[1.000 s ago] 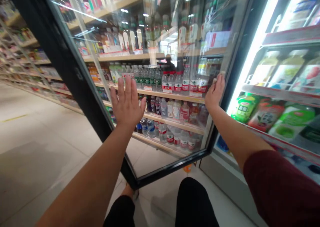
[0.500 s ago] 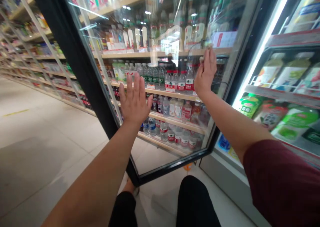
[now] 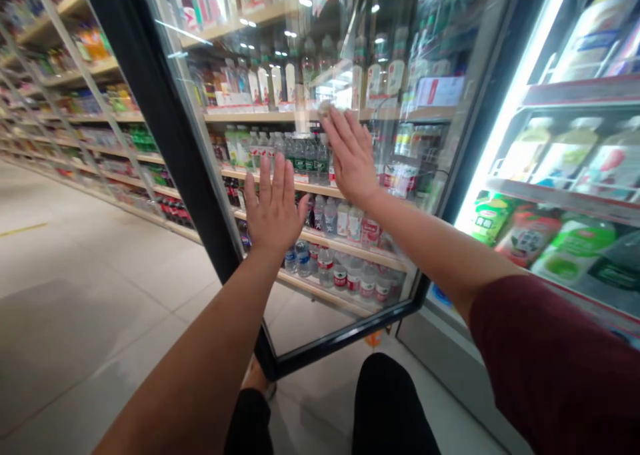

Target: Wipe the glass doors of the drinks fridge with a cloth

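Note:
My left hand [image 3: 274, 205] lies flat against the glass door [image 3: 173, 141], its fingers stretched out and slightly apart. Higher up and to the right, my right hand [image 3: 353, 155] presses a small pale cloth [image 3: 326, 109] to the same pane. Only an edge of that cloth shows past my fingertips; the rest is hidden beneath the hand. A black frame surrounds the glass, and the door stands swung out from a lit drinks cooler [image 3: 580, 95].
Through the glass, shelves of bottled drinks [image 3: 305, 258] are visible, mixed with reflections. Long stocked shelves [image 3: 95, 138] run along the left over a pale tiled floor [image 3: 100, 308]. Bottles and pouches [image 3: 575, 245] fill the cooler at right. My knees [image 3: 385, 401] are below the door.
My right hand has slid left across the glass with the cloth, ending closer to my left hand. The left hand stays flat on the pane; the view has shifted slightly.

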Demonstrator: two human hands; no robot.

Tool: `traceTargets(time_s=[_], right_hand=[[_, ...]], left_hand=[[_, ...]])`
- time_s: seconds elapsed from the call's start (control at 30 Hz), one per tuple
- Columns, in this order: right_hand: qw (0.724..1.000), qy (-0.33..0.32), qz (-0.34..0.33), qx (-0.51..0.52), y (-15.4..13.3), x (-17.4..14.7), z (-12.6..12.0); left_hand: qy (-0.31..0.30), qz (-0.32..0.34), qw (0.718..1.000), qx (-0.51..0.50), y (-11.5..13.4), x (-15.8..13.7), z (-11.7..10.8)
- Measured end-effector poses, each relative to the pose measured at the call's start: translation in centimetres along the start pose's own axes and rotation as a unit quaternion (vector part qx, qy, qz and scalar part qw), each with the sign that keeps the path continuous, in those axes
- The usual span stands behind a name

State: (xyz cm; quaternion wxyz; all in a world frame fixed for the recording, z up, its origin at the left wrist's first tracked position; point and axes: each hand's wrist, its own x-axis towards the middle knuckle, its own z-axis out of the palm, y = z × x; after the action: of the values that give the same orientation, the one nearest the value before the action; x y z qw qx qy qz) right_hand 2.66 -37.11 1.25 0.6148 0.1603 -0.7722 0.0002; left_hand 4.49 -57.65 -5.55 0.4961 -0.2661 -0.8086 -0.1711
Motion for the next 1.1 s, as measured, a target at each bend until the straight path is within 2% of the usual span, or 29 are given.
traceTargets(time_s=[0.13,0.23,0.3,0.4,0.5,0.57,0.63,0.73,0.83,0.97,1.03,1.1], right_hand=[[0.999,-0.029,-0.011,-0.035,-2.4,2.6,-0.8],[0.996,-0.052,-0.007,-0.065,-4.7,1.8,-1.2],[0.995,-0.063,-0.043,-0.066,-5.2,1.3,-1.5],[0.994,-0.049,-0.081,-0.055,-3.3,3.4,-2.0],[0.999,0.008,-0.005,-0.048,0.1,6.9,-2.5],[0.997,0.043,0.042,-0.038,1.8,7.4,-2.3],[0.997,0.055,0.056,-0.015,2.6,6.2,-1.9],[0.998,0.042,0.030,0.028,3.3,3.5,-1.2],[0.999,0.040,0.003,0.031,5.2,3.2,-1.0],[0.994,0.065,0.086,-0.002,8.3,3.4,-1.0],[0.990,0.066,0.121,-0.005,9.0,1.6,-0.8],[0.990,0.059,0.126,-0.011,9.2,-1.0,-0.4]], left_hand=[[0.005,0.001,1.000,-0.003,-0.1,0.0,0.1],[0.005,0.005,1.000,0.001,0.0,-0.1,0.1],[0.009,0.007,1.000,0.005,0.1,-0.2,0.0],[0.019,0.009,1.000,0.004,0.1,-0.3,-0.1],[0.024,0.012,1.000,0.001,0.0,-0.3,-0.1],[0.023,0.013,1.000,0.002,0.0,-0.3,-0.1],[0.021,0.016,1.000,0.005,-0.1,-0.3,0.0],[0.028,0.024,0.999,0.012,-0.4,-0.3,0.2],[0.036,0.026,0.999,0.004,-0.8,-0.3,0.5],[0.033,0.016,0.999,-0.009,-1.1,-0.2,0.6],[0.032,0.016,0.999,-0.010,-1.2,-0.2,0.6],[0.033,0.018,0.999,-0.008,-1.3,-0.2,0.7]])
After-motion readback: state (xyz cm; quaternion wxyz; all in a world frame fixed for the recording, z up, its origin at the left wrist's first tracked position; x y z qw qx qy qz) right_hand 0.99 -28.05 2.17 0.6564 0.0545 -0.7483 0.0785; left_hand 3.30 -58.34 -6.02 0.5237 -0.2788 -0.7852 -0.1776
